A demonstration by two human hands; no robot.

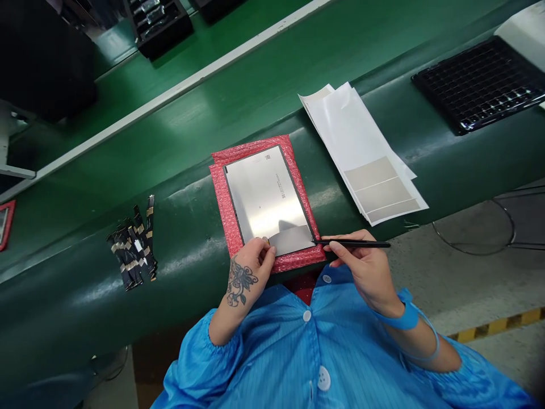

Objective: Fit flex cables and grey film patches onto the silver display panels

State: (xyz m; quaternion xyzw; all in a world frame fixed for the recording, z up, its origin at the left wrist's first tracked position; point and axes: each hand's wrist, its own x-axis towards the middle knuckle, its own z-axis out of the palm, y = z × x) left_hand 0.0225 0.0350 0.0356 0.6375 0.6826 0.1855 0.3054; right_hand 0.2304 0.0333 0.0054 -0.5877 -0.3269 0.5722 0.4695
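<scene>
A silver rectangular panel (266,193) lies on a red bubble-wrap pad (221,196) on the green bench. A grey adhesive strip (292,238) sits across the panel's near edge. My left hand (249,267), tattooed on the back, has its fingers pinched at the strip's left end. My right hand (361,264) is closed on black tweezers (355,243), whose tip touches the strip's right end at the panel corner.
A pile of black flex cables (134,250) lies to the left. White backing sheets with grey strips (366,159) lie to the right. A black component tray (479,82) stands at the far right, another dark tray (159,23) beyond the white line.
</scene>
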